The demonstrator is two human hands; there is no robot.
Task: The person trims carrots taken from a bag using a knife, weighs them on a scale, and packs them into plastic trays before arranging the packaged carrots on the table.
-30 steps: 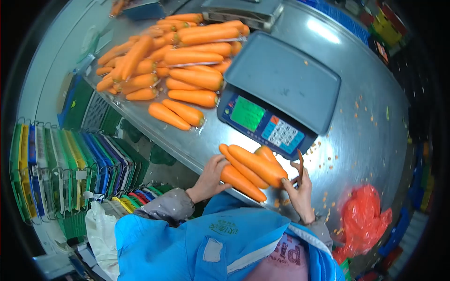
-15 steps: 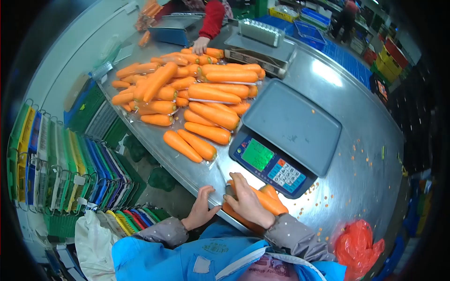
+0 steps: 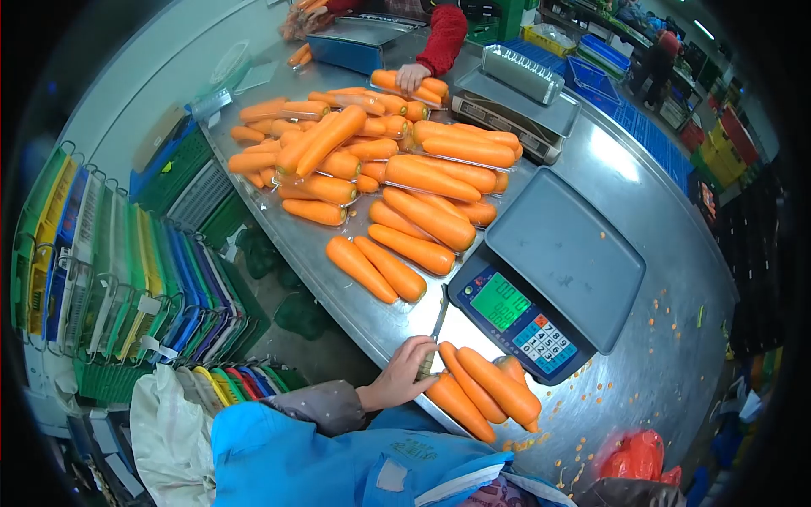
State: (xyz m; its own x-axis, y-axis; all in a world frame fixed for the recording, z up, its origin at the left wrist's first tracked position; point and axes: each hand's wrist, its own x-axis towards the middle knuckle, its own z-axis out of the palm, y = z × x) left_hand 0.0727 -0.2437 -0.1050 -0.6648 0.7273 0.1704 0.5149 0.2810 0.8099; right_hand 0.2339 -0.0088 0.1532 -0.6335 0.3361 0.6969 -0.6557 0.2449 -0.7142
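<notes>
My left hand (image 3: 399,376) is at the near edge of the metal table, its fingers curled around the handle of a knife (image 3: 440,314) whose narrow dark blade points away from me. Just right of it lie several loose carrots (image 3: 498,390) side by side. My right hand is out of view; only its grey sleeve (image 3: 629,492) shows at the bottom right, by a red plastic bag (image 3: 635,456). Beyond the loose carrots stands a digital scale (image 3: 564,253) with a bare grey pan and a lit green display.
Wrapped packs of carrots (image 3: 435,215) are heaped on the steel table (image 3: 405,325). Across it, another person's hand (image 3: 412,78) rests on a carrot pack beside a second scale (image 3: 515,106). Stacked coloured crates (image 3: 144,279) stand at left. Orange scraps dot the tabletop.
My right hand has left the loose carrots and moved out of view to the lower right. My left hand has moved right, onto the knife handle. The other person's hand has lifted a pack slightly.
</notes>
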